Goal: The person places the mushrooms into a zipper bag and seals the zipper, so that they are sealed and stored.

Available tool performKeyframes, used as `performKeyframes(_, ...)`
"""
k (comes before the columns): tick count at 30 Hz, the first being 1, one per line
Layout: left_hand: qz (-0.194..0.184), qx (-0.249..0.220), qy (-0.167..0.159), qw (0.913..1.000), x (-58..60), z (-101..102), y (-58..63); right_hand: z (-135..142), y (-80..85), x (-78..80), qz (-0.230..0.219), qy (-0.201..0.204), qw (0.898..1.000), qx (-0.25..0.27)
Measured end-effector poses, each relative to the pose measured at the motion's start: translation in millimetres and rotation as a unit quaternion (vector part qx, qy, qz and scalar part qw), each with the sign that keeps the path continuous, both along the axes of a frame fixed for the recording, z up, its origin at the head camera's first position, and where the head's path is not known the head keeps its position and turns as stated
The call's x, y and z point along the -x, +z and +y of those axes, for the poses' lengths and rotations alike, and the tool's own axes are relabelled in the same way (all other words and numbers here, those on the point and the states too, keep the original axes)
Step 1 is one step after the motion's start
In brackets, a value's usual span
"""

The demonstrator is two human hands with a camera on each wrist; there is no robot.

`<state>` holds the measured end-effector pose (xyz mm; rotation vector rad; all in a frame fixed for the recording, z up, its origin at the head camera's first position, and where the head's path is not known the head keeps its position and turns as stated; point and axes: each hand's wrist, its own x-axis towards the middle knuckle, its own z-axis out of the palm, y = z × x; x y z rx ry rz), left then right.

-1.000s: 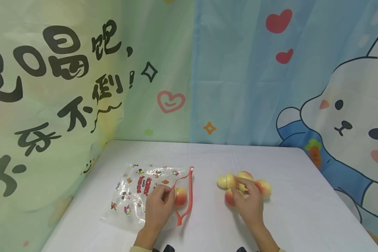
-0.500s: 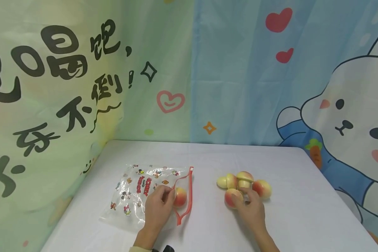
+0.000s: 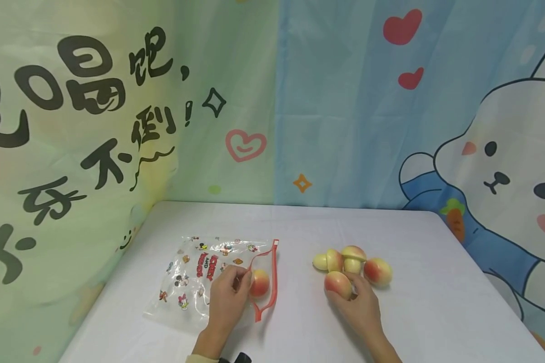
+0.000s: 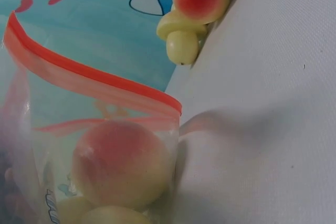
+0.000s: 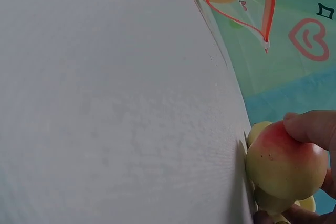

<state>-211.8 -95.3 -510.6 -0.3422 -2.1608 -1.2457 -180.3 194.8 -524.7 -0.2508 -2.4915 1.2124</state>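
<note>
With thumb and fingers my left hand point(image 3: 227, 297) pinches the mouth edge of a clear printed zip bag point(image 3: 193, 292) that has a red zip strip. Inside the bag's opening lies a toy mushroom point(image 3: 260, 283) with a red-and-yellow cap, seen larger as the bagged mushroom point(image 4: 121, 163) in the left wrist view. My right hand point(image 3: 361, 305) grips another toy mushroom point(image 3: 338, 285), its thumb on the cap point(image 5: 286, 166). Just beyond it stand a sideways mushroom point(image 3: 334, 260), an upright mushroom point(image 3: 353, 253) and, at right, a mushroom point(image 3: 378, 272) whose stem is hidden.
All of this lies on a white-covered table point(image 3: 295, 227). Behind it hangs a printed cloth backdrop point(image 3: 336, 126) with hearts, lettering and a white rabbit. White tabletop separates the bag from the mushroom group.
My right hand has drawn back from over the mushroom group and closed its fingers round the nearest mushroom, which has tilted slightly. My left hand keeps its hold on the bag.
</note>
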Motion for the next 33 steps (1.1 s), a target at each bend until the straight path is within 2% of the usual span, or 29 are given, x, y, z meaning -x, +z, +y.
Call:
performKeyframes(5, -0.004, -0.002, -0.004, 1.0, -0.1, -0.4, -0.3, -0.8, 0.6, -4.3, -0.018, -0.004, 1.0, 0.026)
performKeyframes(9, 0.003, -0.005, -0.008, 1.0, -0.4, -1.4, -1.1, -1.0, 4.7, -10.1, -0.054, -0.001, 0.998, 0.044)
performKeyframes(17, 0.021, -0.011, -0.006, 0.9997, 0.9, 1.0, -2.5, -7.6, 16.5, -18.4, -0.123, -0.009, 0.982, 0.142)
performKeyframes(22, 0.043, -0.02, -0.013, 0.9988, 3.1, 1.1, -1.6, -27.2, 18.1, -17.1, -0.111, 0.006, 0.977, 0.183)
performKeyframes(29, 0.039, -0.01, -0.012, 0.9991, 2.2, 2.3, -2.6, -60.5, 8.4, -7.7, -0.052, 0.032, 0.986, 0.157)
performKeyframes(33, 0.041, -0.008, -0.009, 0.9991, 0.4, 1.6, -1.2, -76.7, 5.5, -4.7, -0.028, 0.066, 0.983, 0.169)
